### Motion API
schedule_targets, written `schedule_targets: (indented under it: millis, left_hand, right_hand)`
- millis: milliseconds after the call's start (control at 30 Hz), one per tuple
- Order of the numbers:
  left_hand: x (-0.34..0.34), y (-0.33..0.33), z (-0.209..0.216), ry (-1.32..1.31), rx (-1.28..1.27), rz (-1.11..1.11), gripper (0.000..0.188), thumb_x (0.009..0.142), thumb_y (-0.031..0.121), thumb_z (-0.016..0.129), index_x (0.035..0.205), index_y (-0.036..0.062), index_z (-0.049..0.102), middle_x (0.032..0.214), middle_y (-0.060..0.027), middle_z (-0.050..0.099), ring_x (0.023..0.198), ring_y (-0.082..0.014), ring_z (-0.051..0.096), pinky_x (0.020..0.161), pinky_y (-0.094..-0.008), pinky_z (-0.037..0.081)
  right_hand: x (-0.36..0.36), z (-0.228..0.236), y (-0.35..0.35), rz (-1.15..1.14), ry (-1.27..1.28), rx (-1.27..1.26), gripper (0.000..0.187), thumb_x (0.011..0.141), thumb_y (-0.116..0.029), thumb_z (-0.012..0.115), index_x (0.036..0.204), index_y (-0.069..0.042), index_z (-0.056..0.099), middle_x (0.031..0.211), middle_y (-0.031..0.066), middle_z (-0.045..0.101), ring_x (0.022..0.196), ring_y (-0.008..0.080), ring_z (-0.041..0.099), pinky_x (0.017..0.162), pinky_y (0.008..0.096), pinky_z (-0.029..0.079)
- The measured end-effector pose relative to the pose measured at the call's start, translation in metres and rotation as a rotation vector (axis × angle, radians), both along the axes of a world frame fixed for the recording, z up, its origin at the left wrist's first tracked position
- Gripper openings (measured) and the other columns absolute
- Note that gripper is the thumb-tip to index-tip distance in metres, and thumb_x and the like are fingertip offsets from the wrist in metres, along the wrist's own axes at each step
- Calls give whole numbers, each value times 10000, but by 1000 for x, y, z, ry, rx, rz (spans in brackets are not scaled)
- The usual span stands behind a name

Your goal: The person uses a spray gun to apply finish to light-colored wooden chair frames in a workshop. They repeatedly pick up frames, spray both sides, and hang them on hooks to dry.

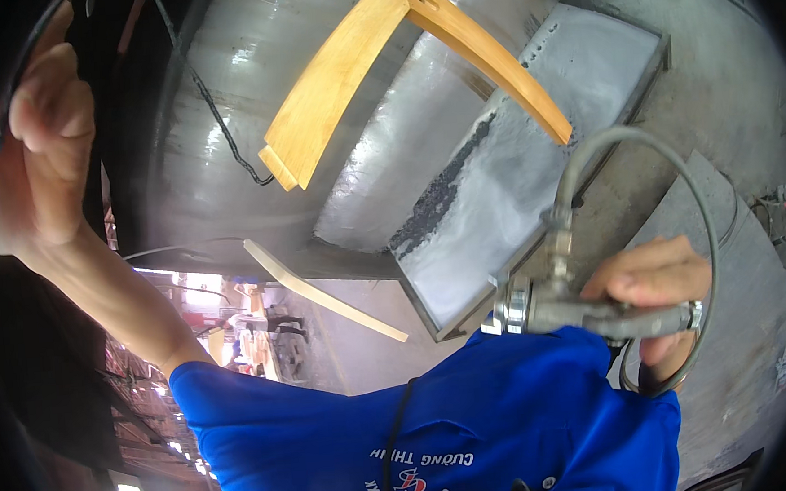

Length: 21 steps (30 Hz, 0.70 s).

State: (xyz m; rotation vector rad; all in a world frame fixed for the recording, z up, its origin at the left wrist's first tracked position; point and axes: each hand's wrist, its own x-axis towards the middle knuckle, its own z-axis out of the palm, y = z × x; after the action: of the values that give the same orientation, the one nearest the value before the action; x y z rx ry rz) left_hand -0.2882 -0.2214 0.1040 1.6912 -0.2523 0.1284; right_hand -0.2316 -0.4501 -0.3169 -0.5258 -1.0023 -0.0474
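Note:
My left hand (50, 149) is raised at the far left, its fingers curled round a thin dark wire (8, 105) that is partly cut off by the picture's rim. At right my right hand (656, 274) is wrapped round a metal spray gun (595, 316), with a grey hose (691, 182) looping up and over from it. A yellow-varnished, angled wooden furniture part (342, 82) hangs ahead of me, between my hands and touched by neither. A twisted black hanging wire (214, 121) reaches its lower left end.
Behind the hanging part stands a shiny metal-sheeted booth wall (254, 38). Below it lies a shallow trough (491, 230) with a whitish, foamy surface. Another pale curved wooden piece (324, 295) hangs lower left. A grey board (729, 288) lies at right.

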Motion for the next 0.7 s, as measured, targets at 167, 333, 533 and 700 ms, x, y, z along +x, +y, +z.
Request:
schedule_targets:
  millis: [167,333,533,700]
  left_hand:
    - [-28,7,-37,-19,401,159,413,1088,76,286,1470,-69,226,624,-26,491,433,-179,477,362,-237,433]
    - [-52,20,-108,-259,368,512,524,1124,203,325,1571,-65,270,541,52,341,334,-78,374,305,-245,439]
    - [-75,55,-155,-294,350,809,585,1115,259,456,1617,25,269,555,68,322,370,-28,307,324,-201,341]
    - [-68,96,-189,-350,511,1091,480,1104,170,490,1562,37,437,586,45,458,442,-22,366,406,-211,319]
  right_hand:
    - [3,5,-8,7,221,-244,721,937,-523,733,1295,98,650,777,196,724,563,178,679,483,269,527]
    - [35,47,-20,-296,255,-572,771,934,-570,716,1349,73,628,762,118,699,555,136,631,457,247,485]
    - [110,189,-30,-556,105,-891,411,1046,-323,576,1230,36,656,801,72,652,618,101,600,386,218,421]
    - [156,301,19,-633,-55,-1065,407,1063,-427,533,1032,-29,617,745,55,627,550,84,565,352,210,402]
